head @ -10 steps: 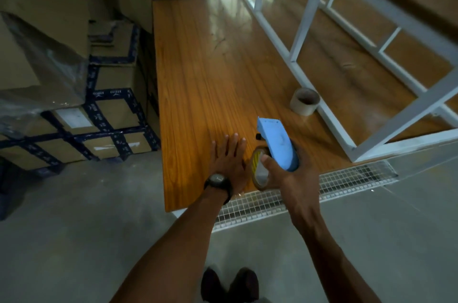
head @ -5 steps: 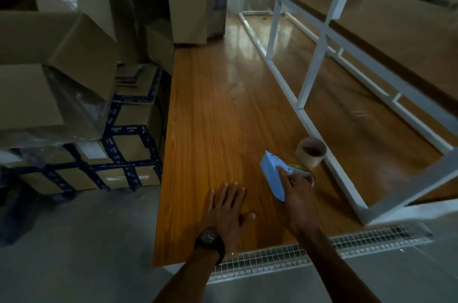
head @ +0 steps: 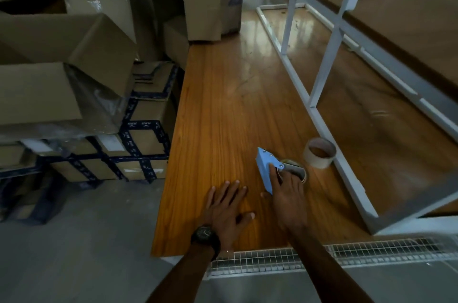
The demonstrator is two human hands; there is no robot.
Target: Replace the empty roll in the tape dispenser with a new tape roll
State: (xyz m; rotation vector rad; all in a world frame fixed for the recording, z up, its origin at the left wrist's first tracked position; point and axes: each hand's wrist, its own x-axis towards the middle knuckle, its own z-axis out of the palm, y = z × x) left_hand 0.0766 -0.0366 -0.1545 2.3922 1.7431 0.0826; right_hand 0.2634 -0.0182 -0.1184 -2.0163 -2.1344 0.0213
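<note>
Brace with left hand [head: 226, 206] spread flat on wooden tabletop [head: 223, 116], and settle blue tape dispenser [head: 265, 167], clasped in right hand [head: 288, 190] just beside it with tape roll [head: 297, 170] seated under the fingers [head: 272, 170], squarely, short of bare cardboard core [head: 319, 154] just beyond.

Tape roll [head: 298, 170] in dispenser [head: 265, 166] half hidden under right hand [head: 288, 195]; grip unclear.

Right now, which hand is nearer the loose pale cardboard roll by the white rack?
Right. The right hand, holding the blue plastic tape dispenser, sits just left of the pale cardboard roll; the left hand lies flat on the wooden table, farther left.
</note>
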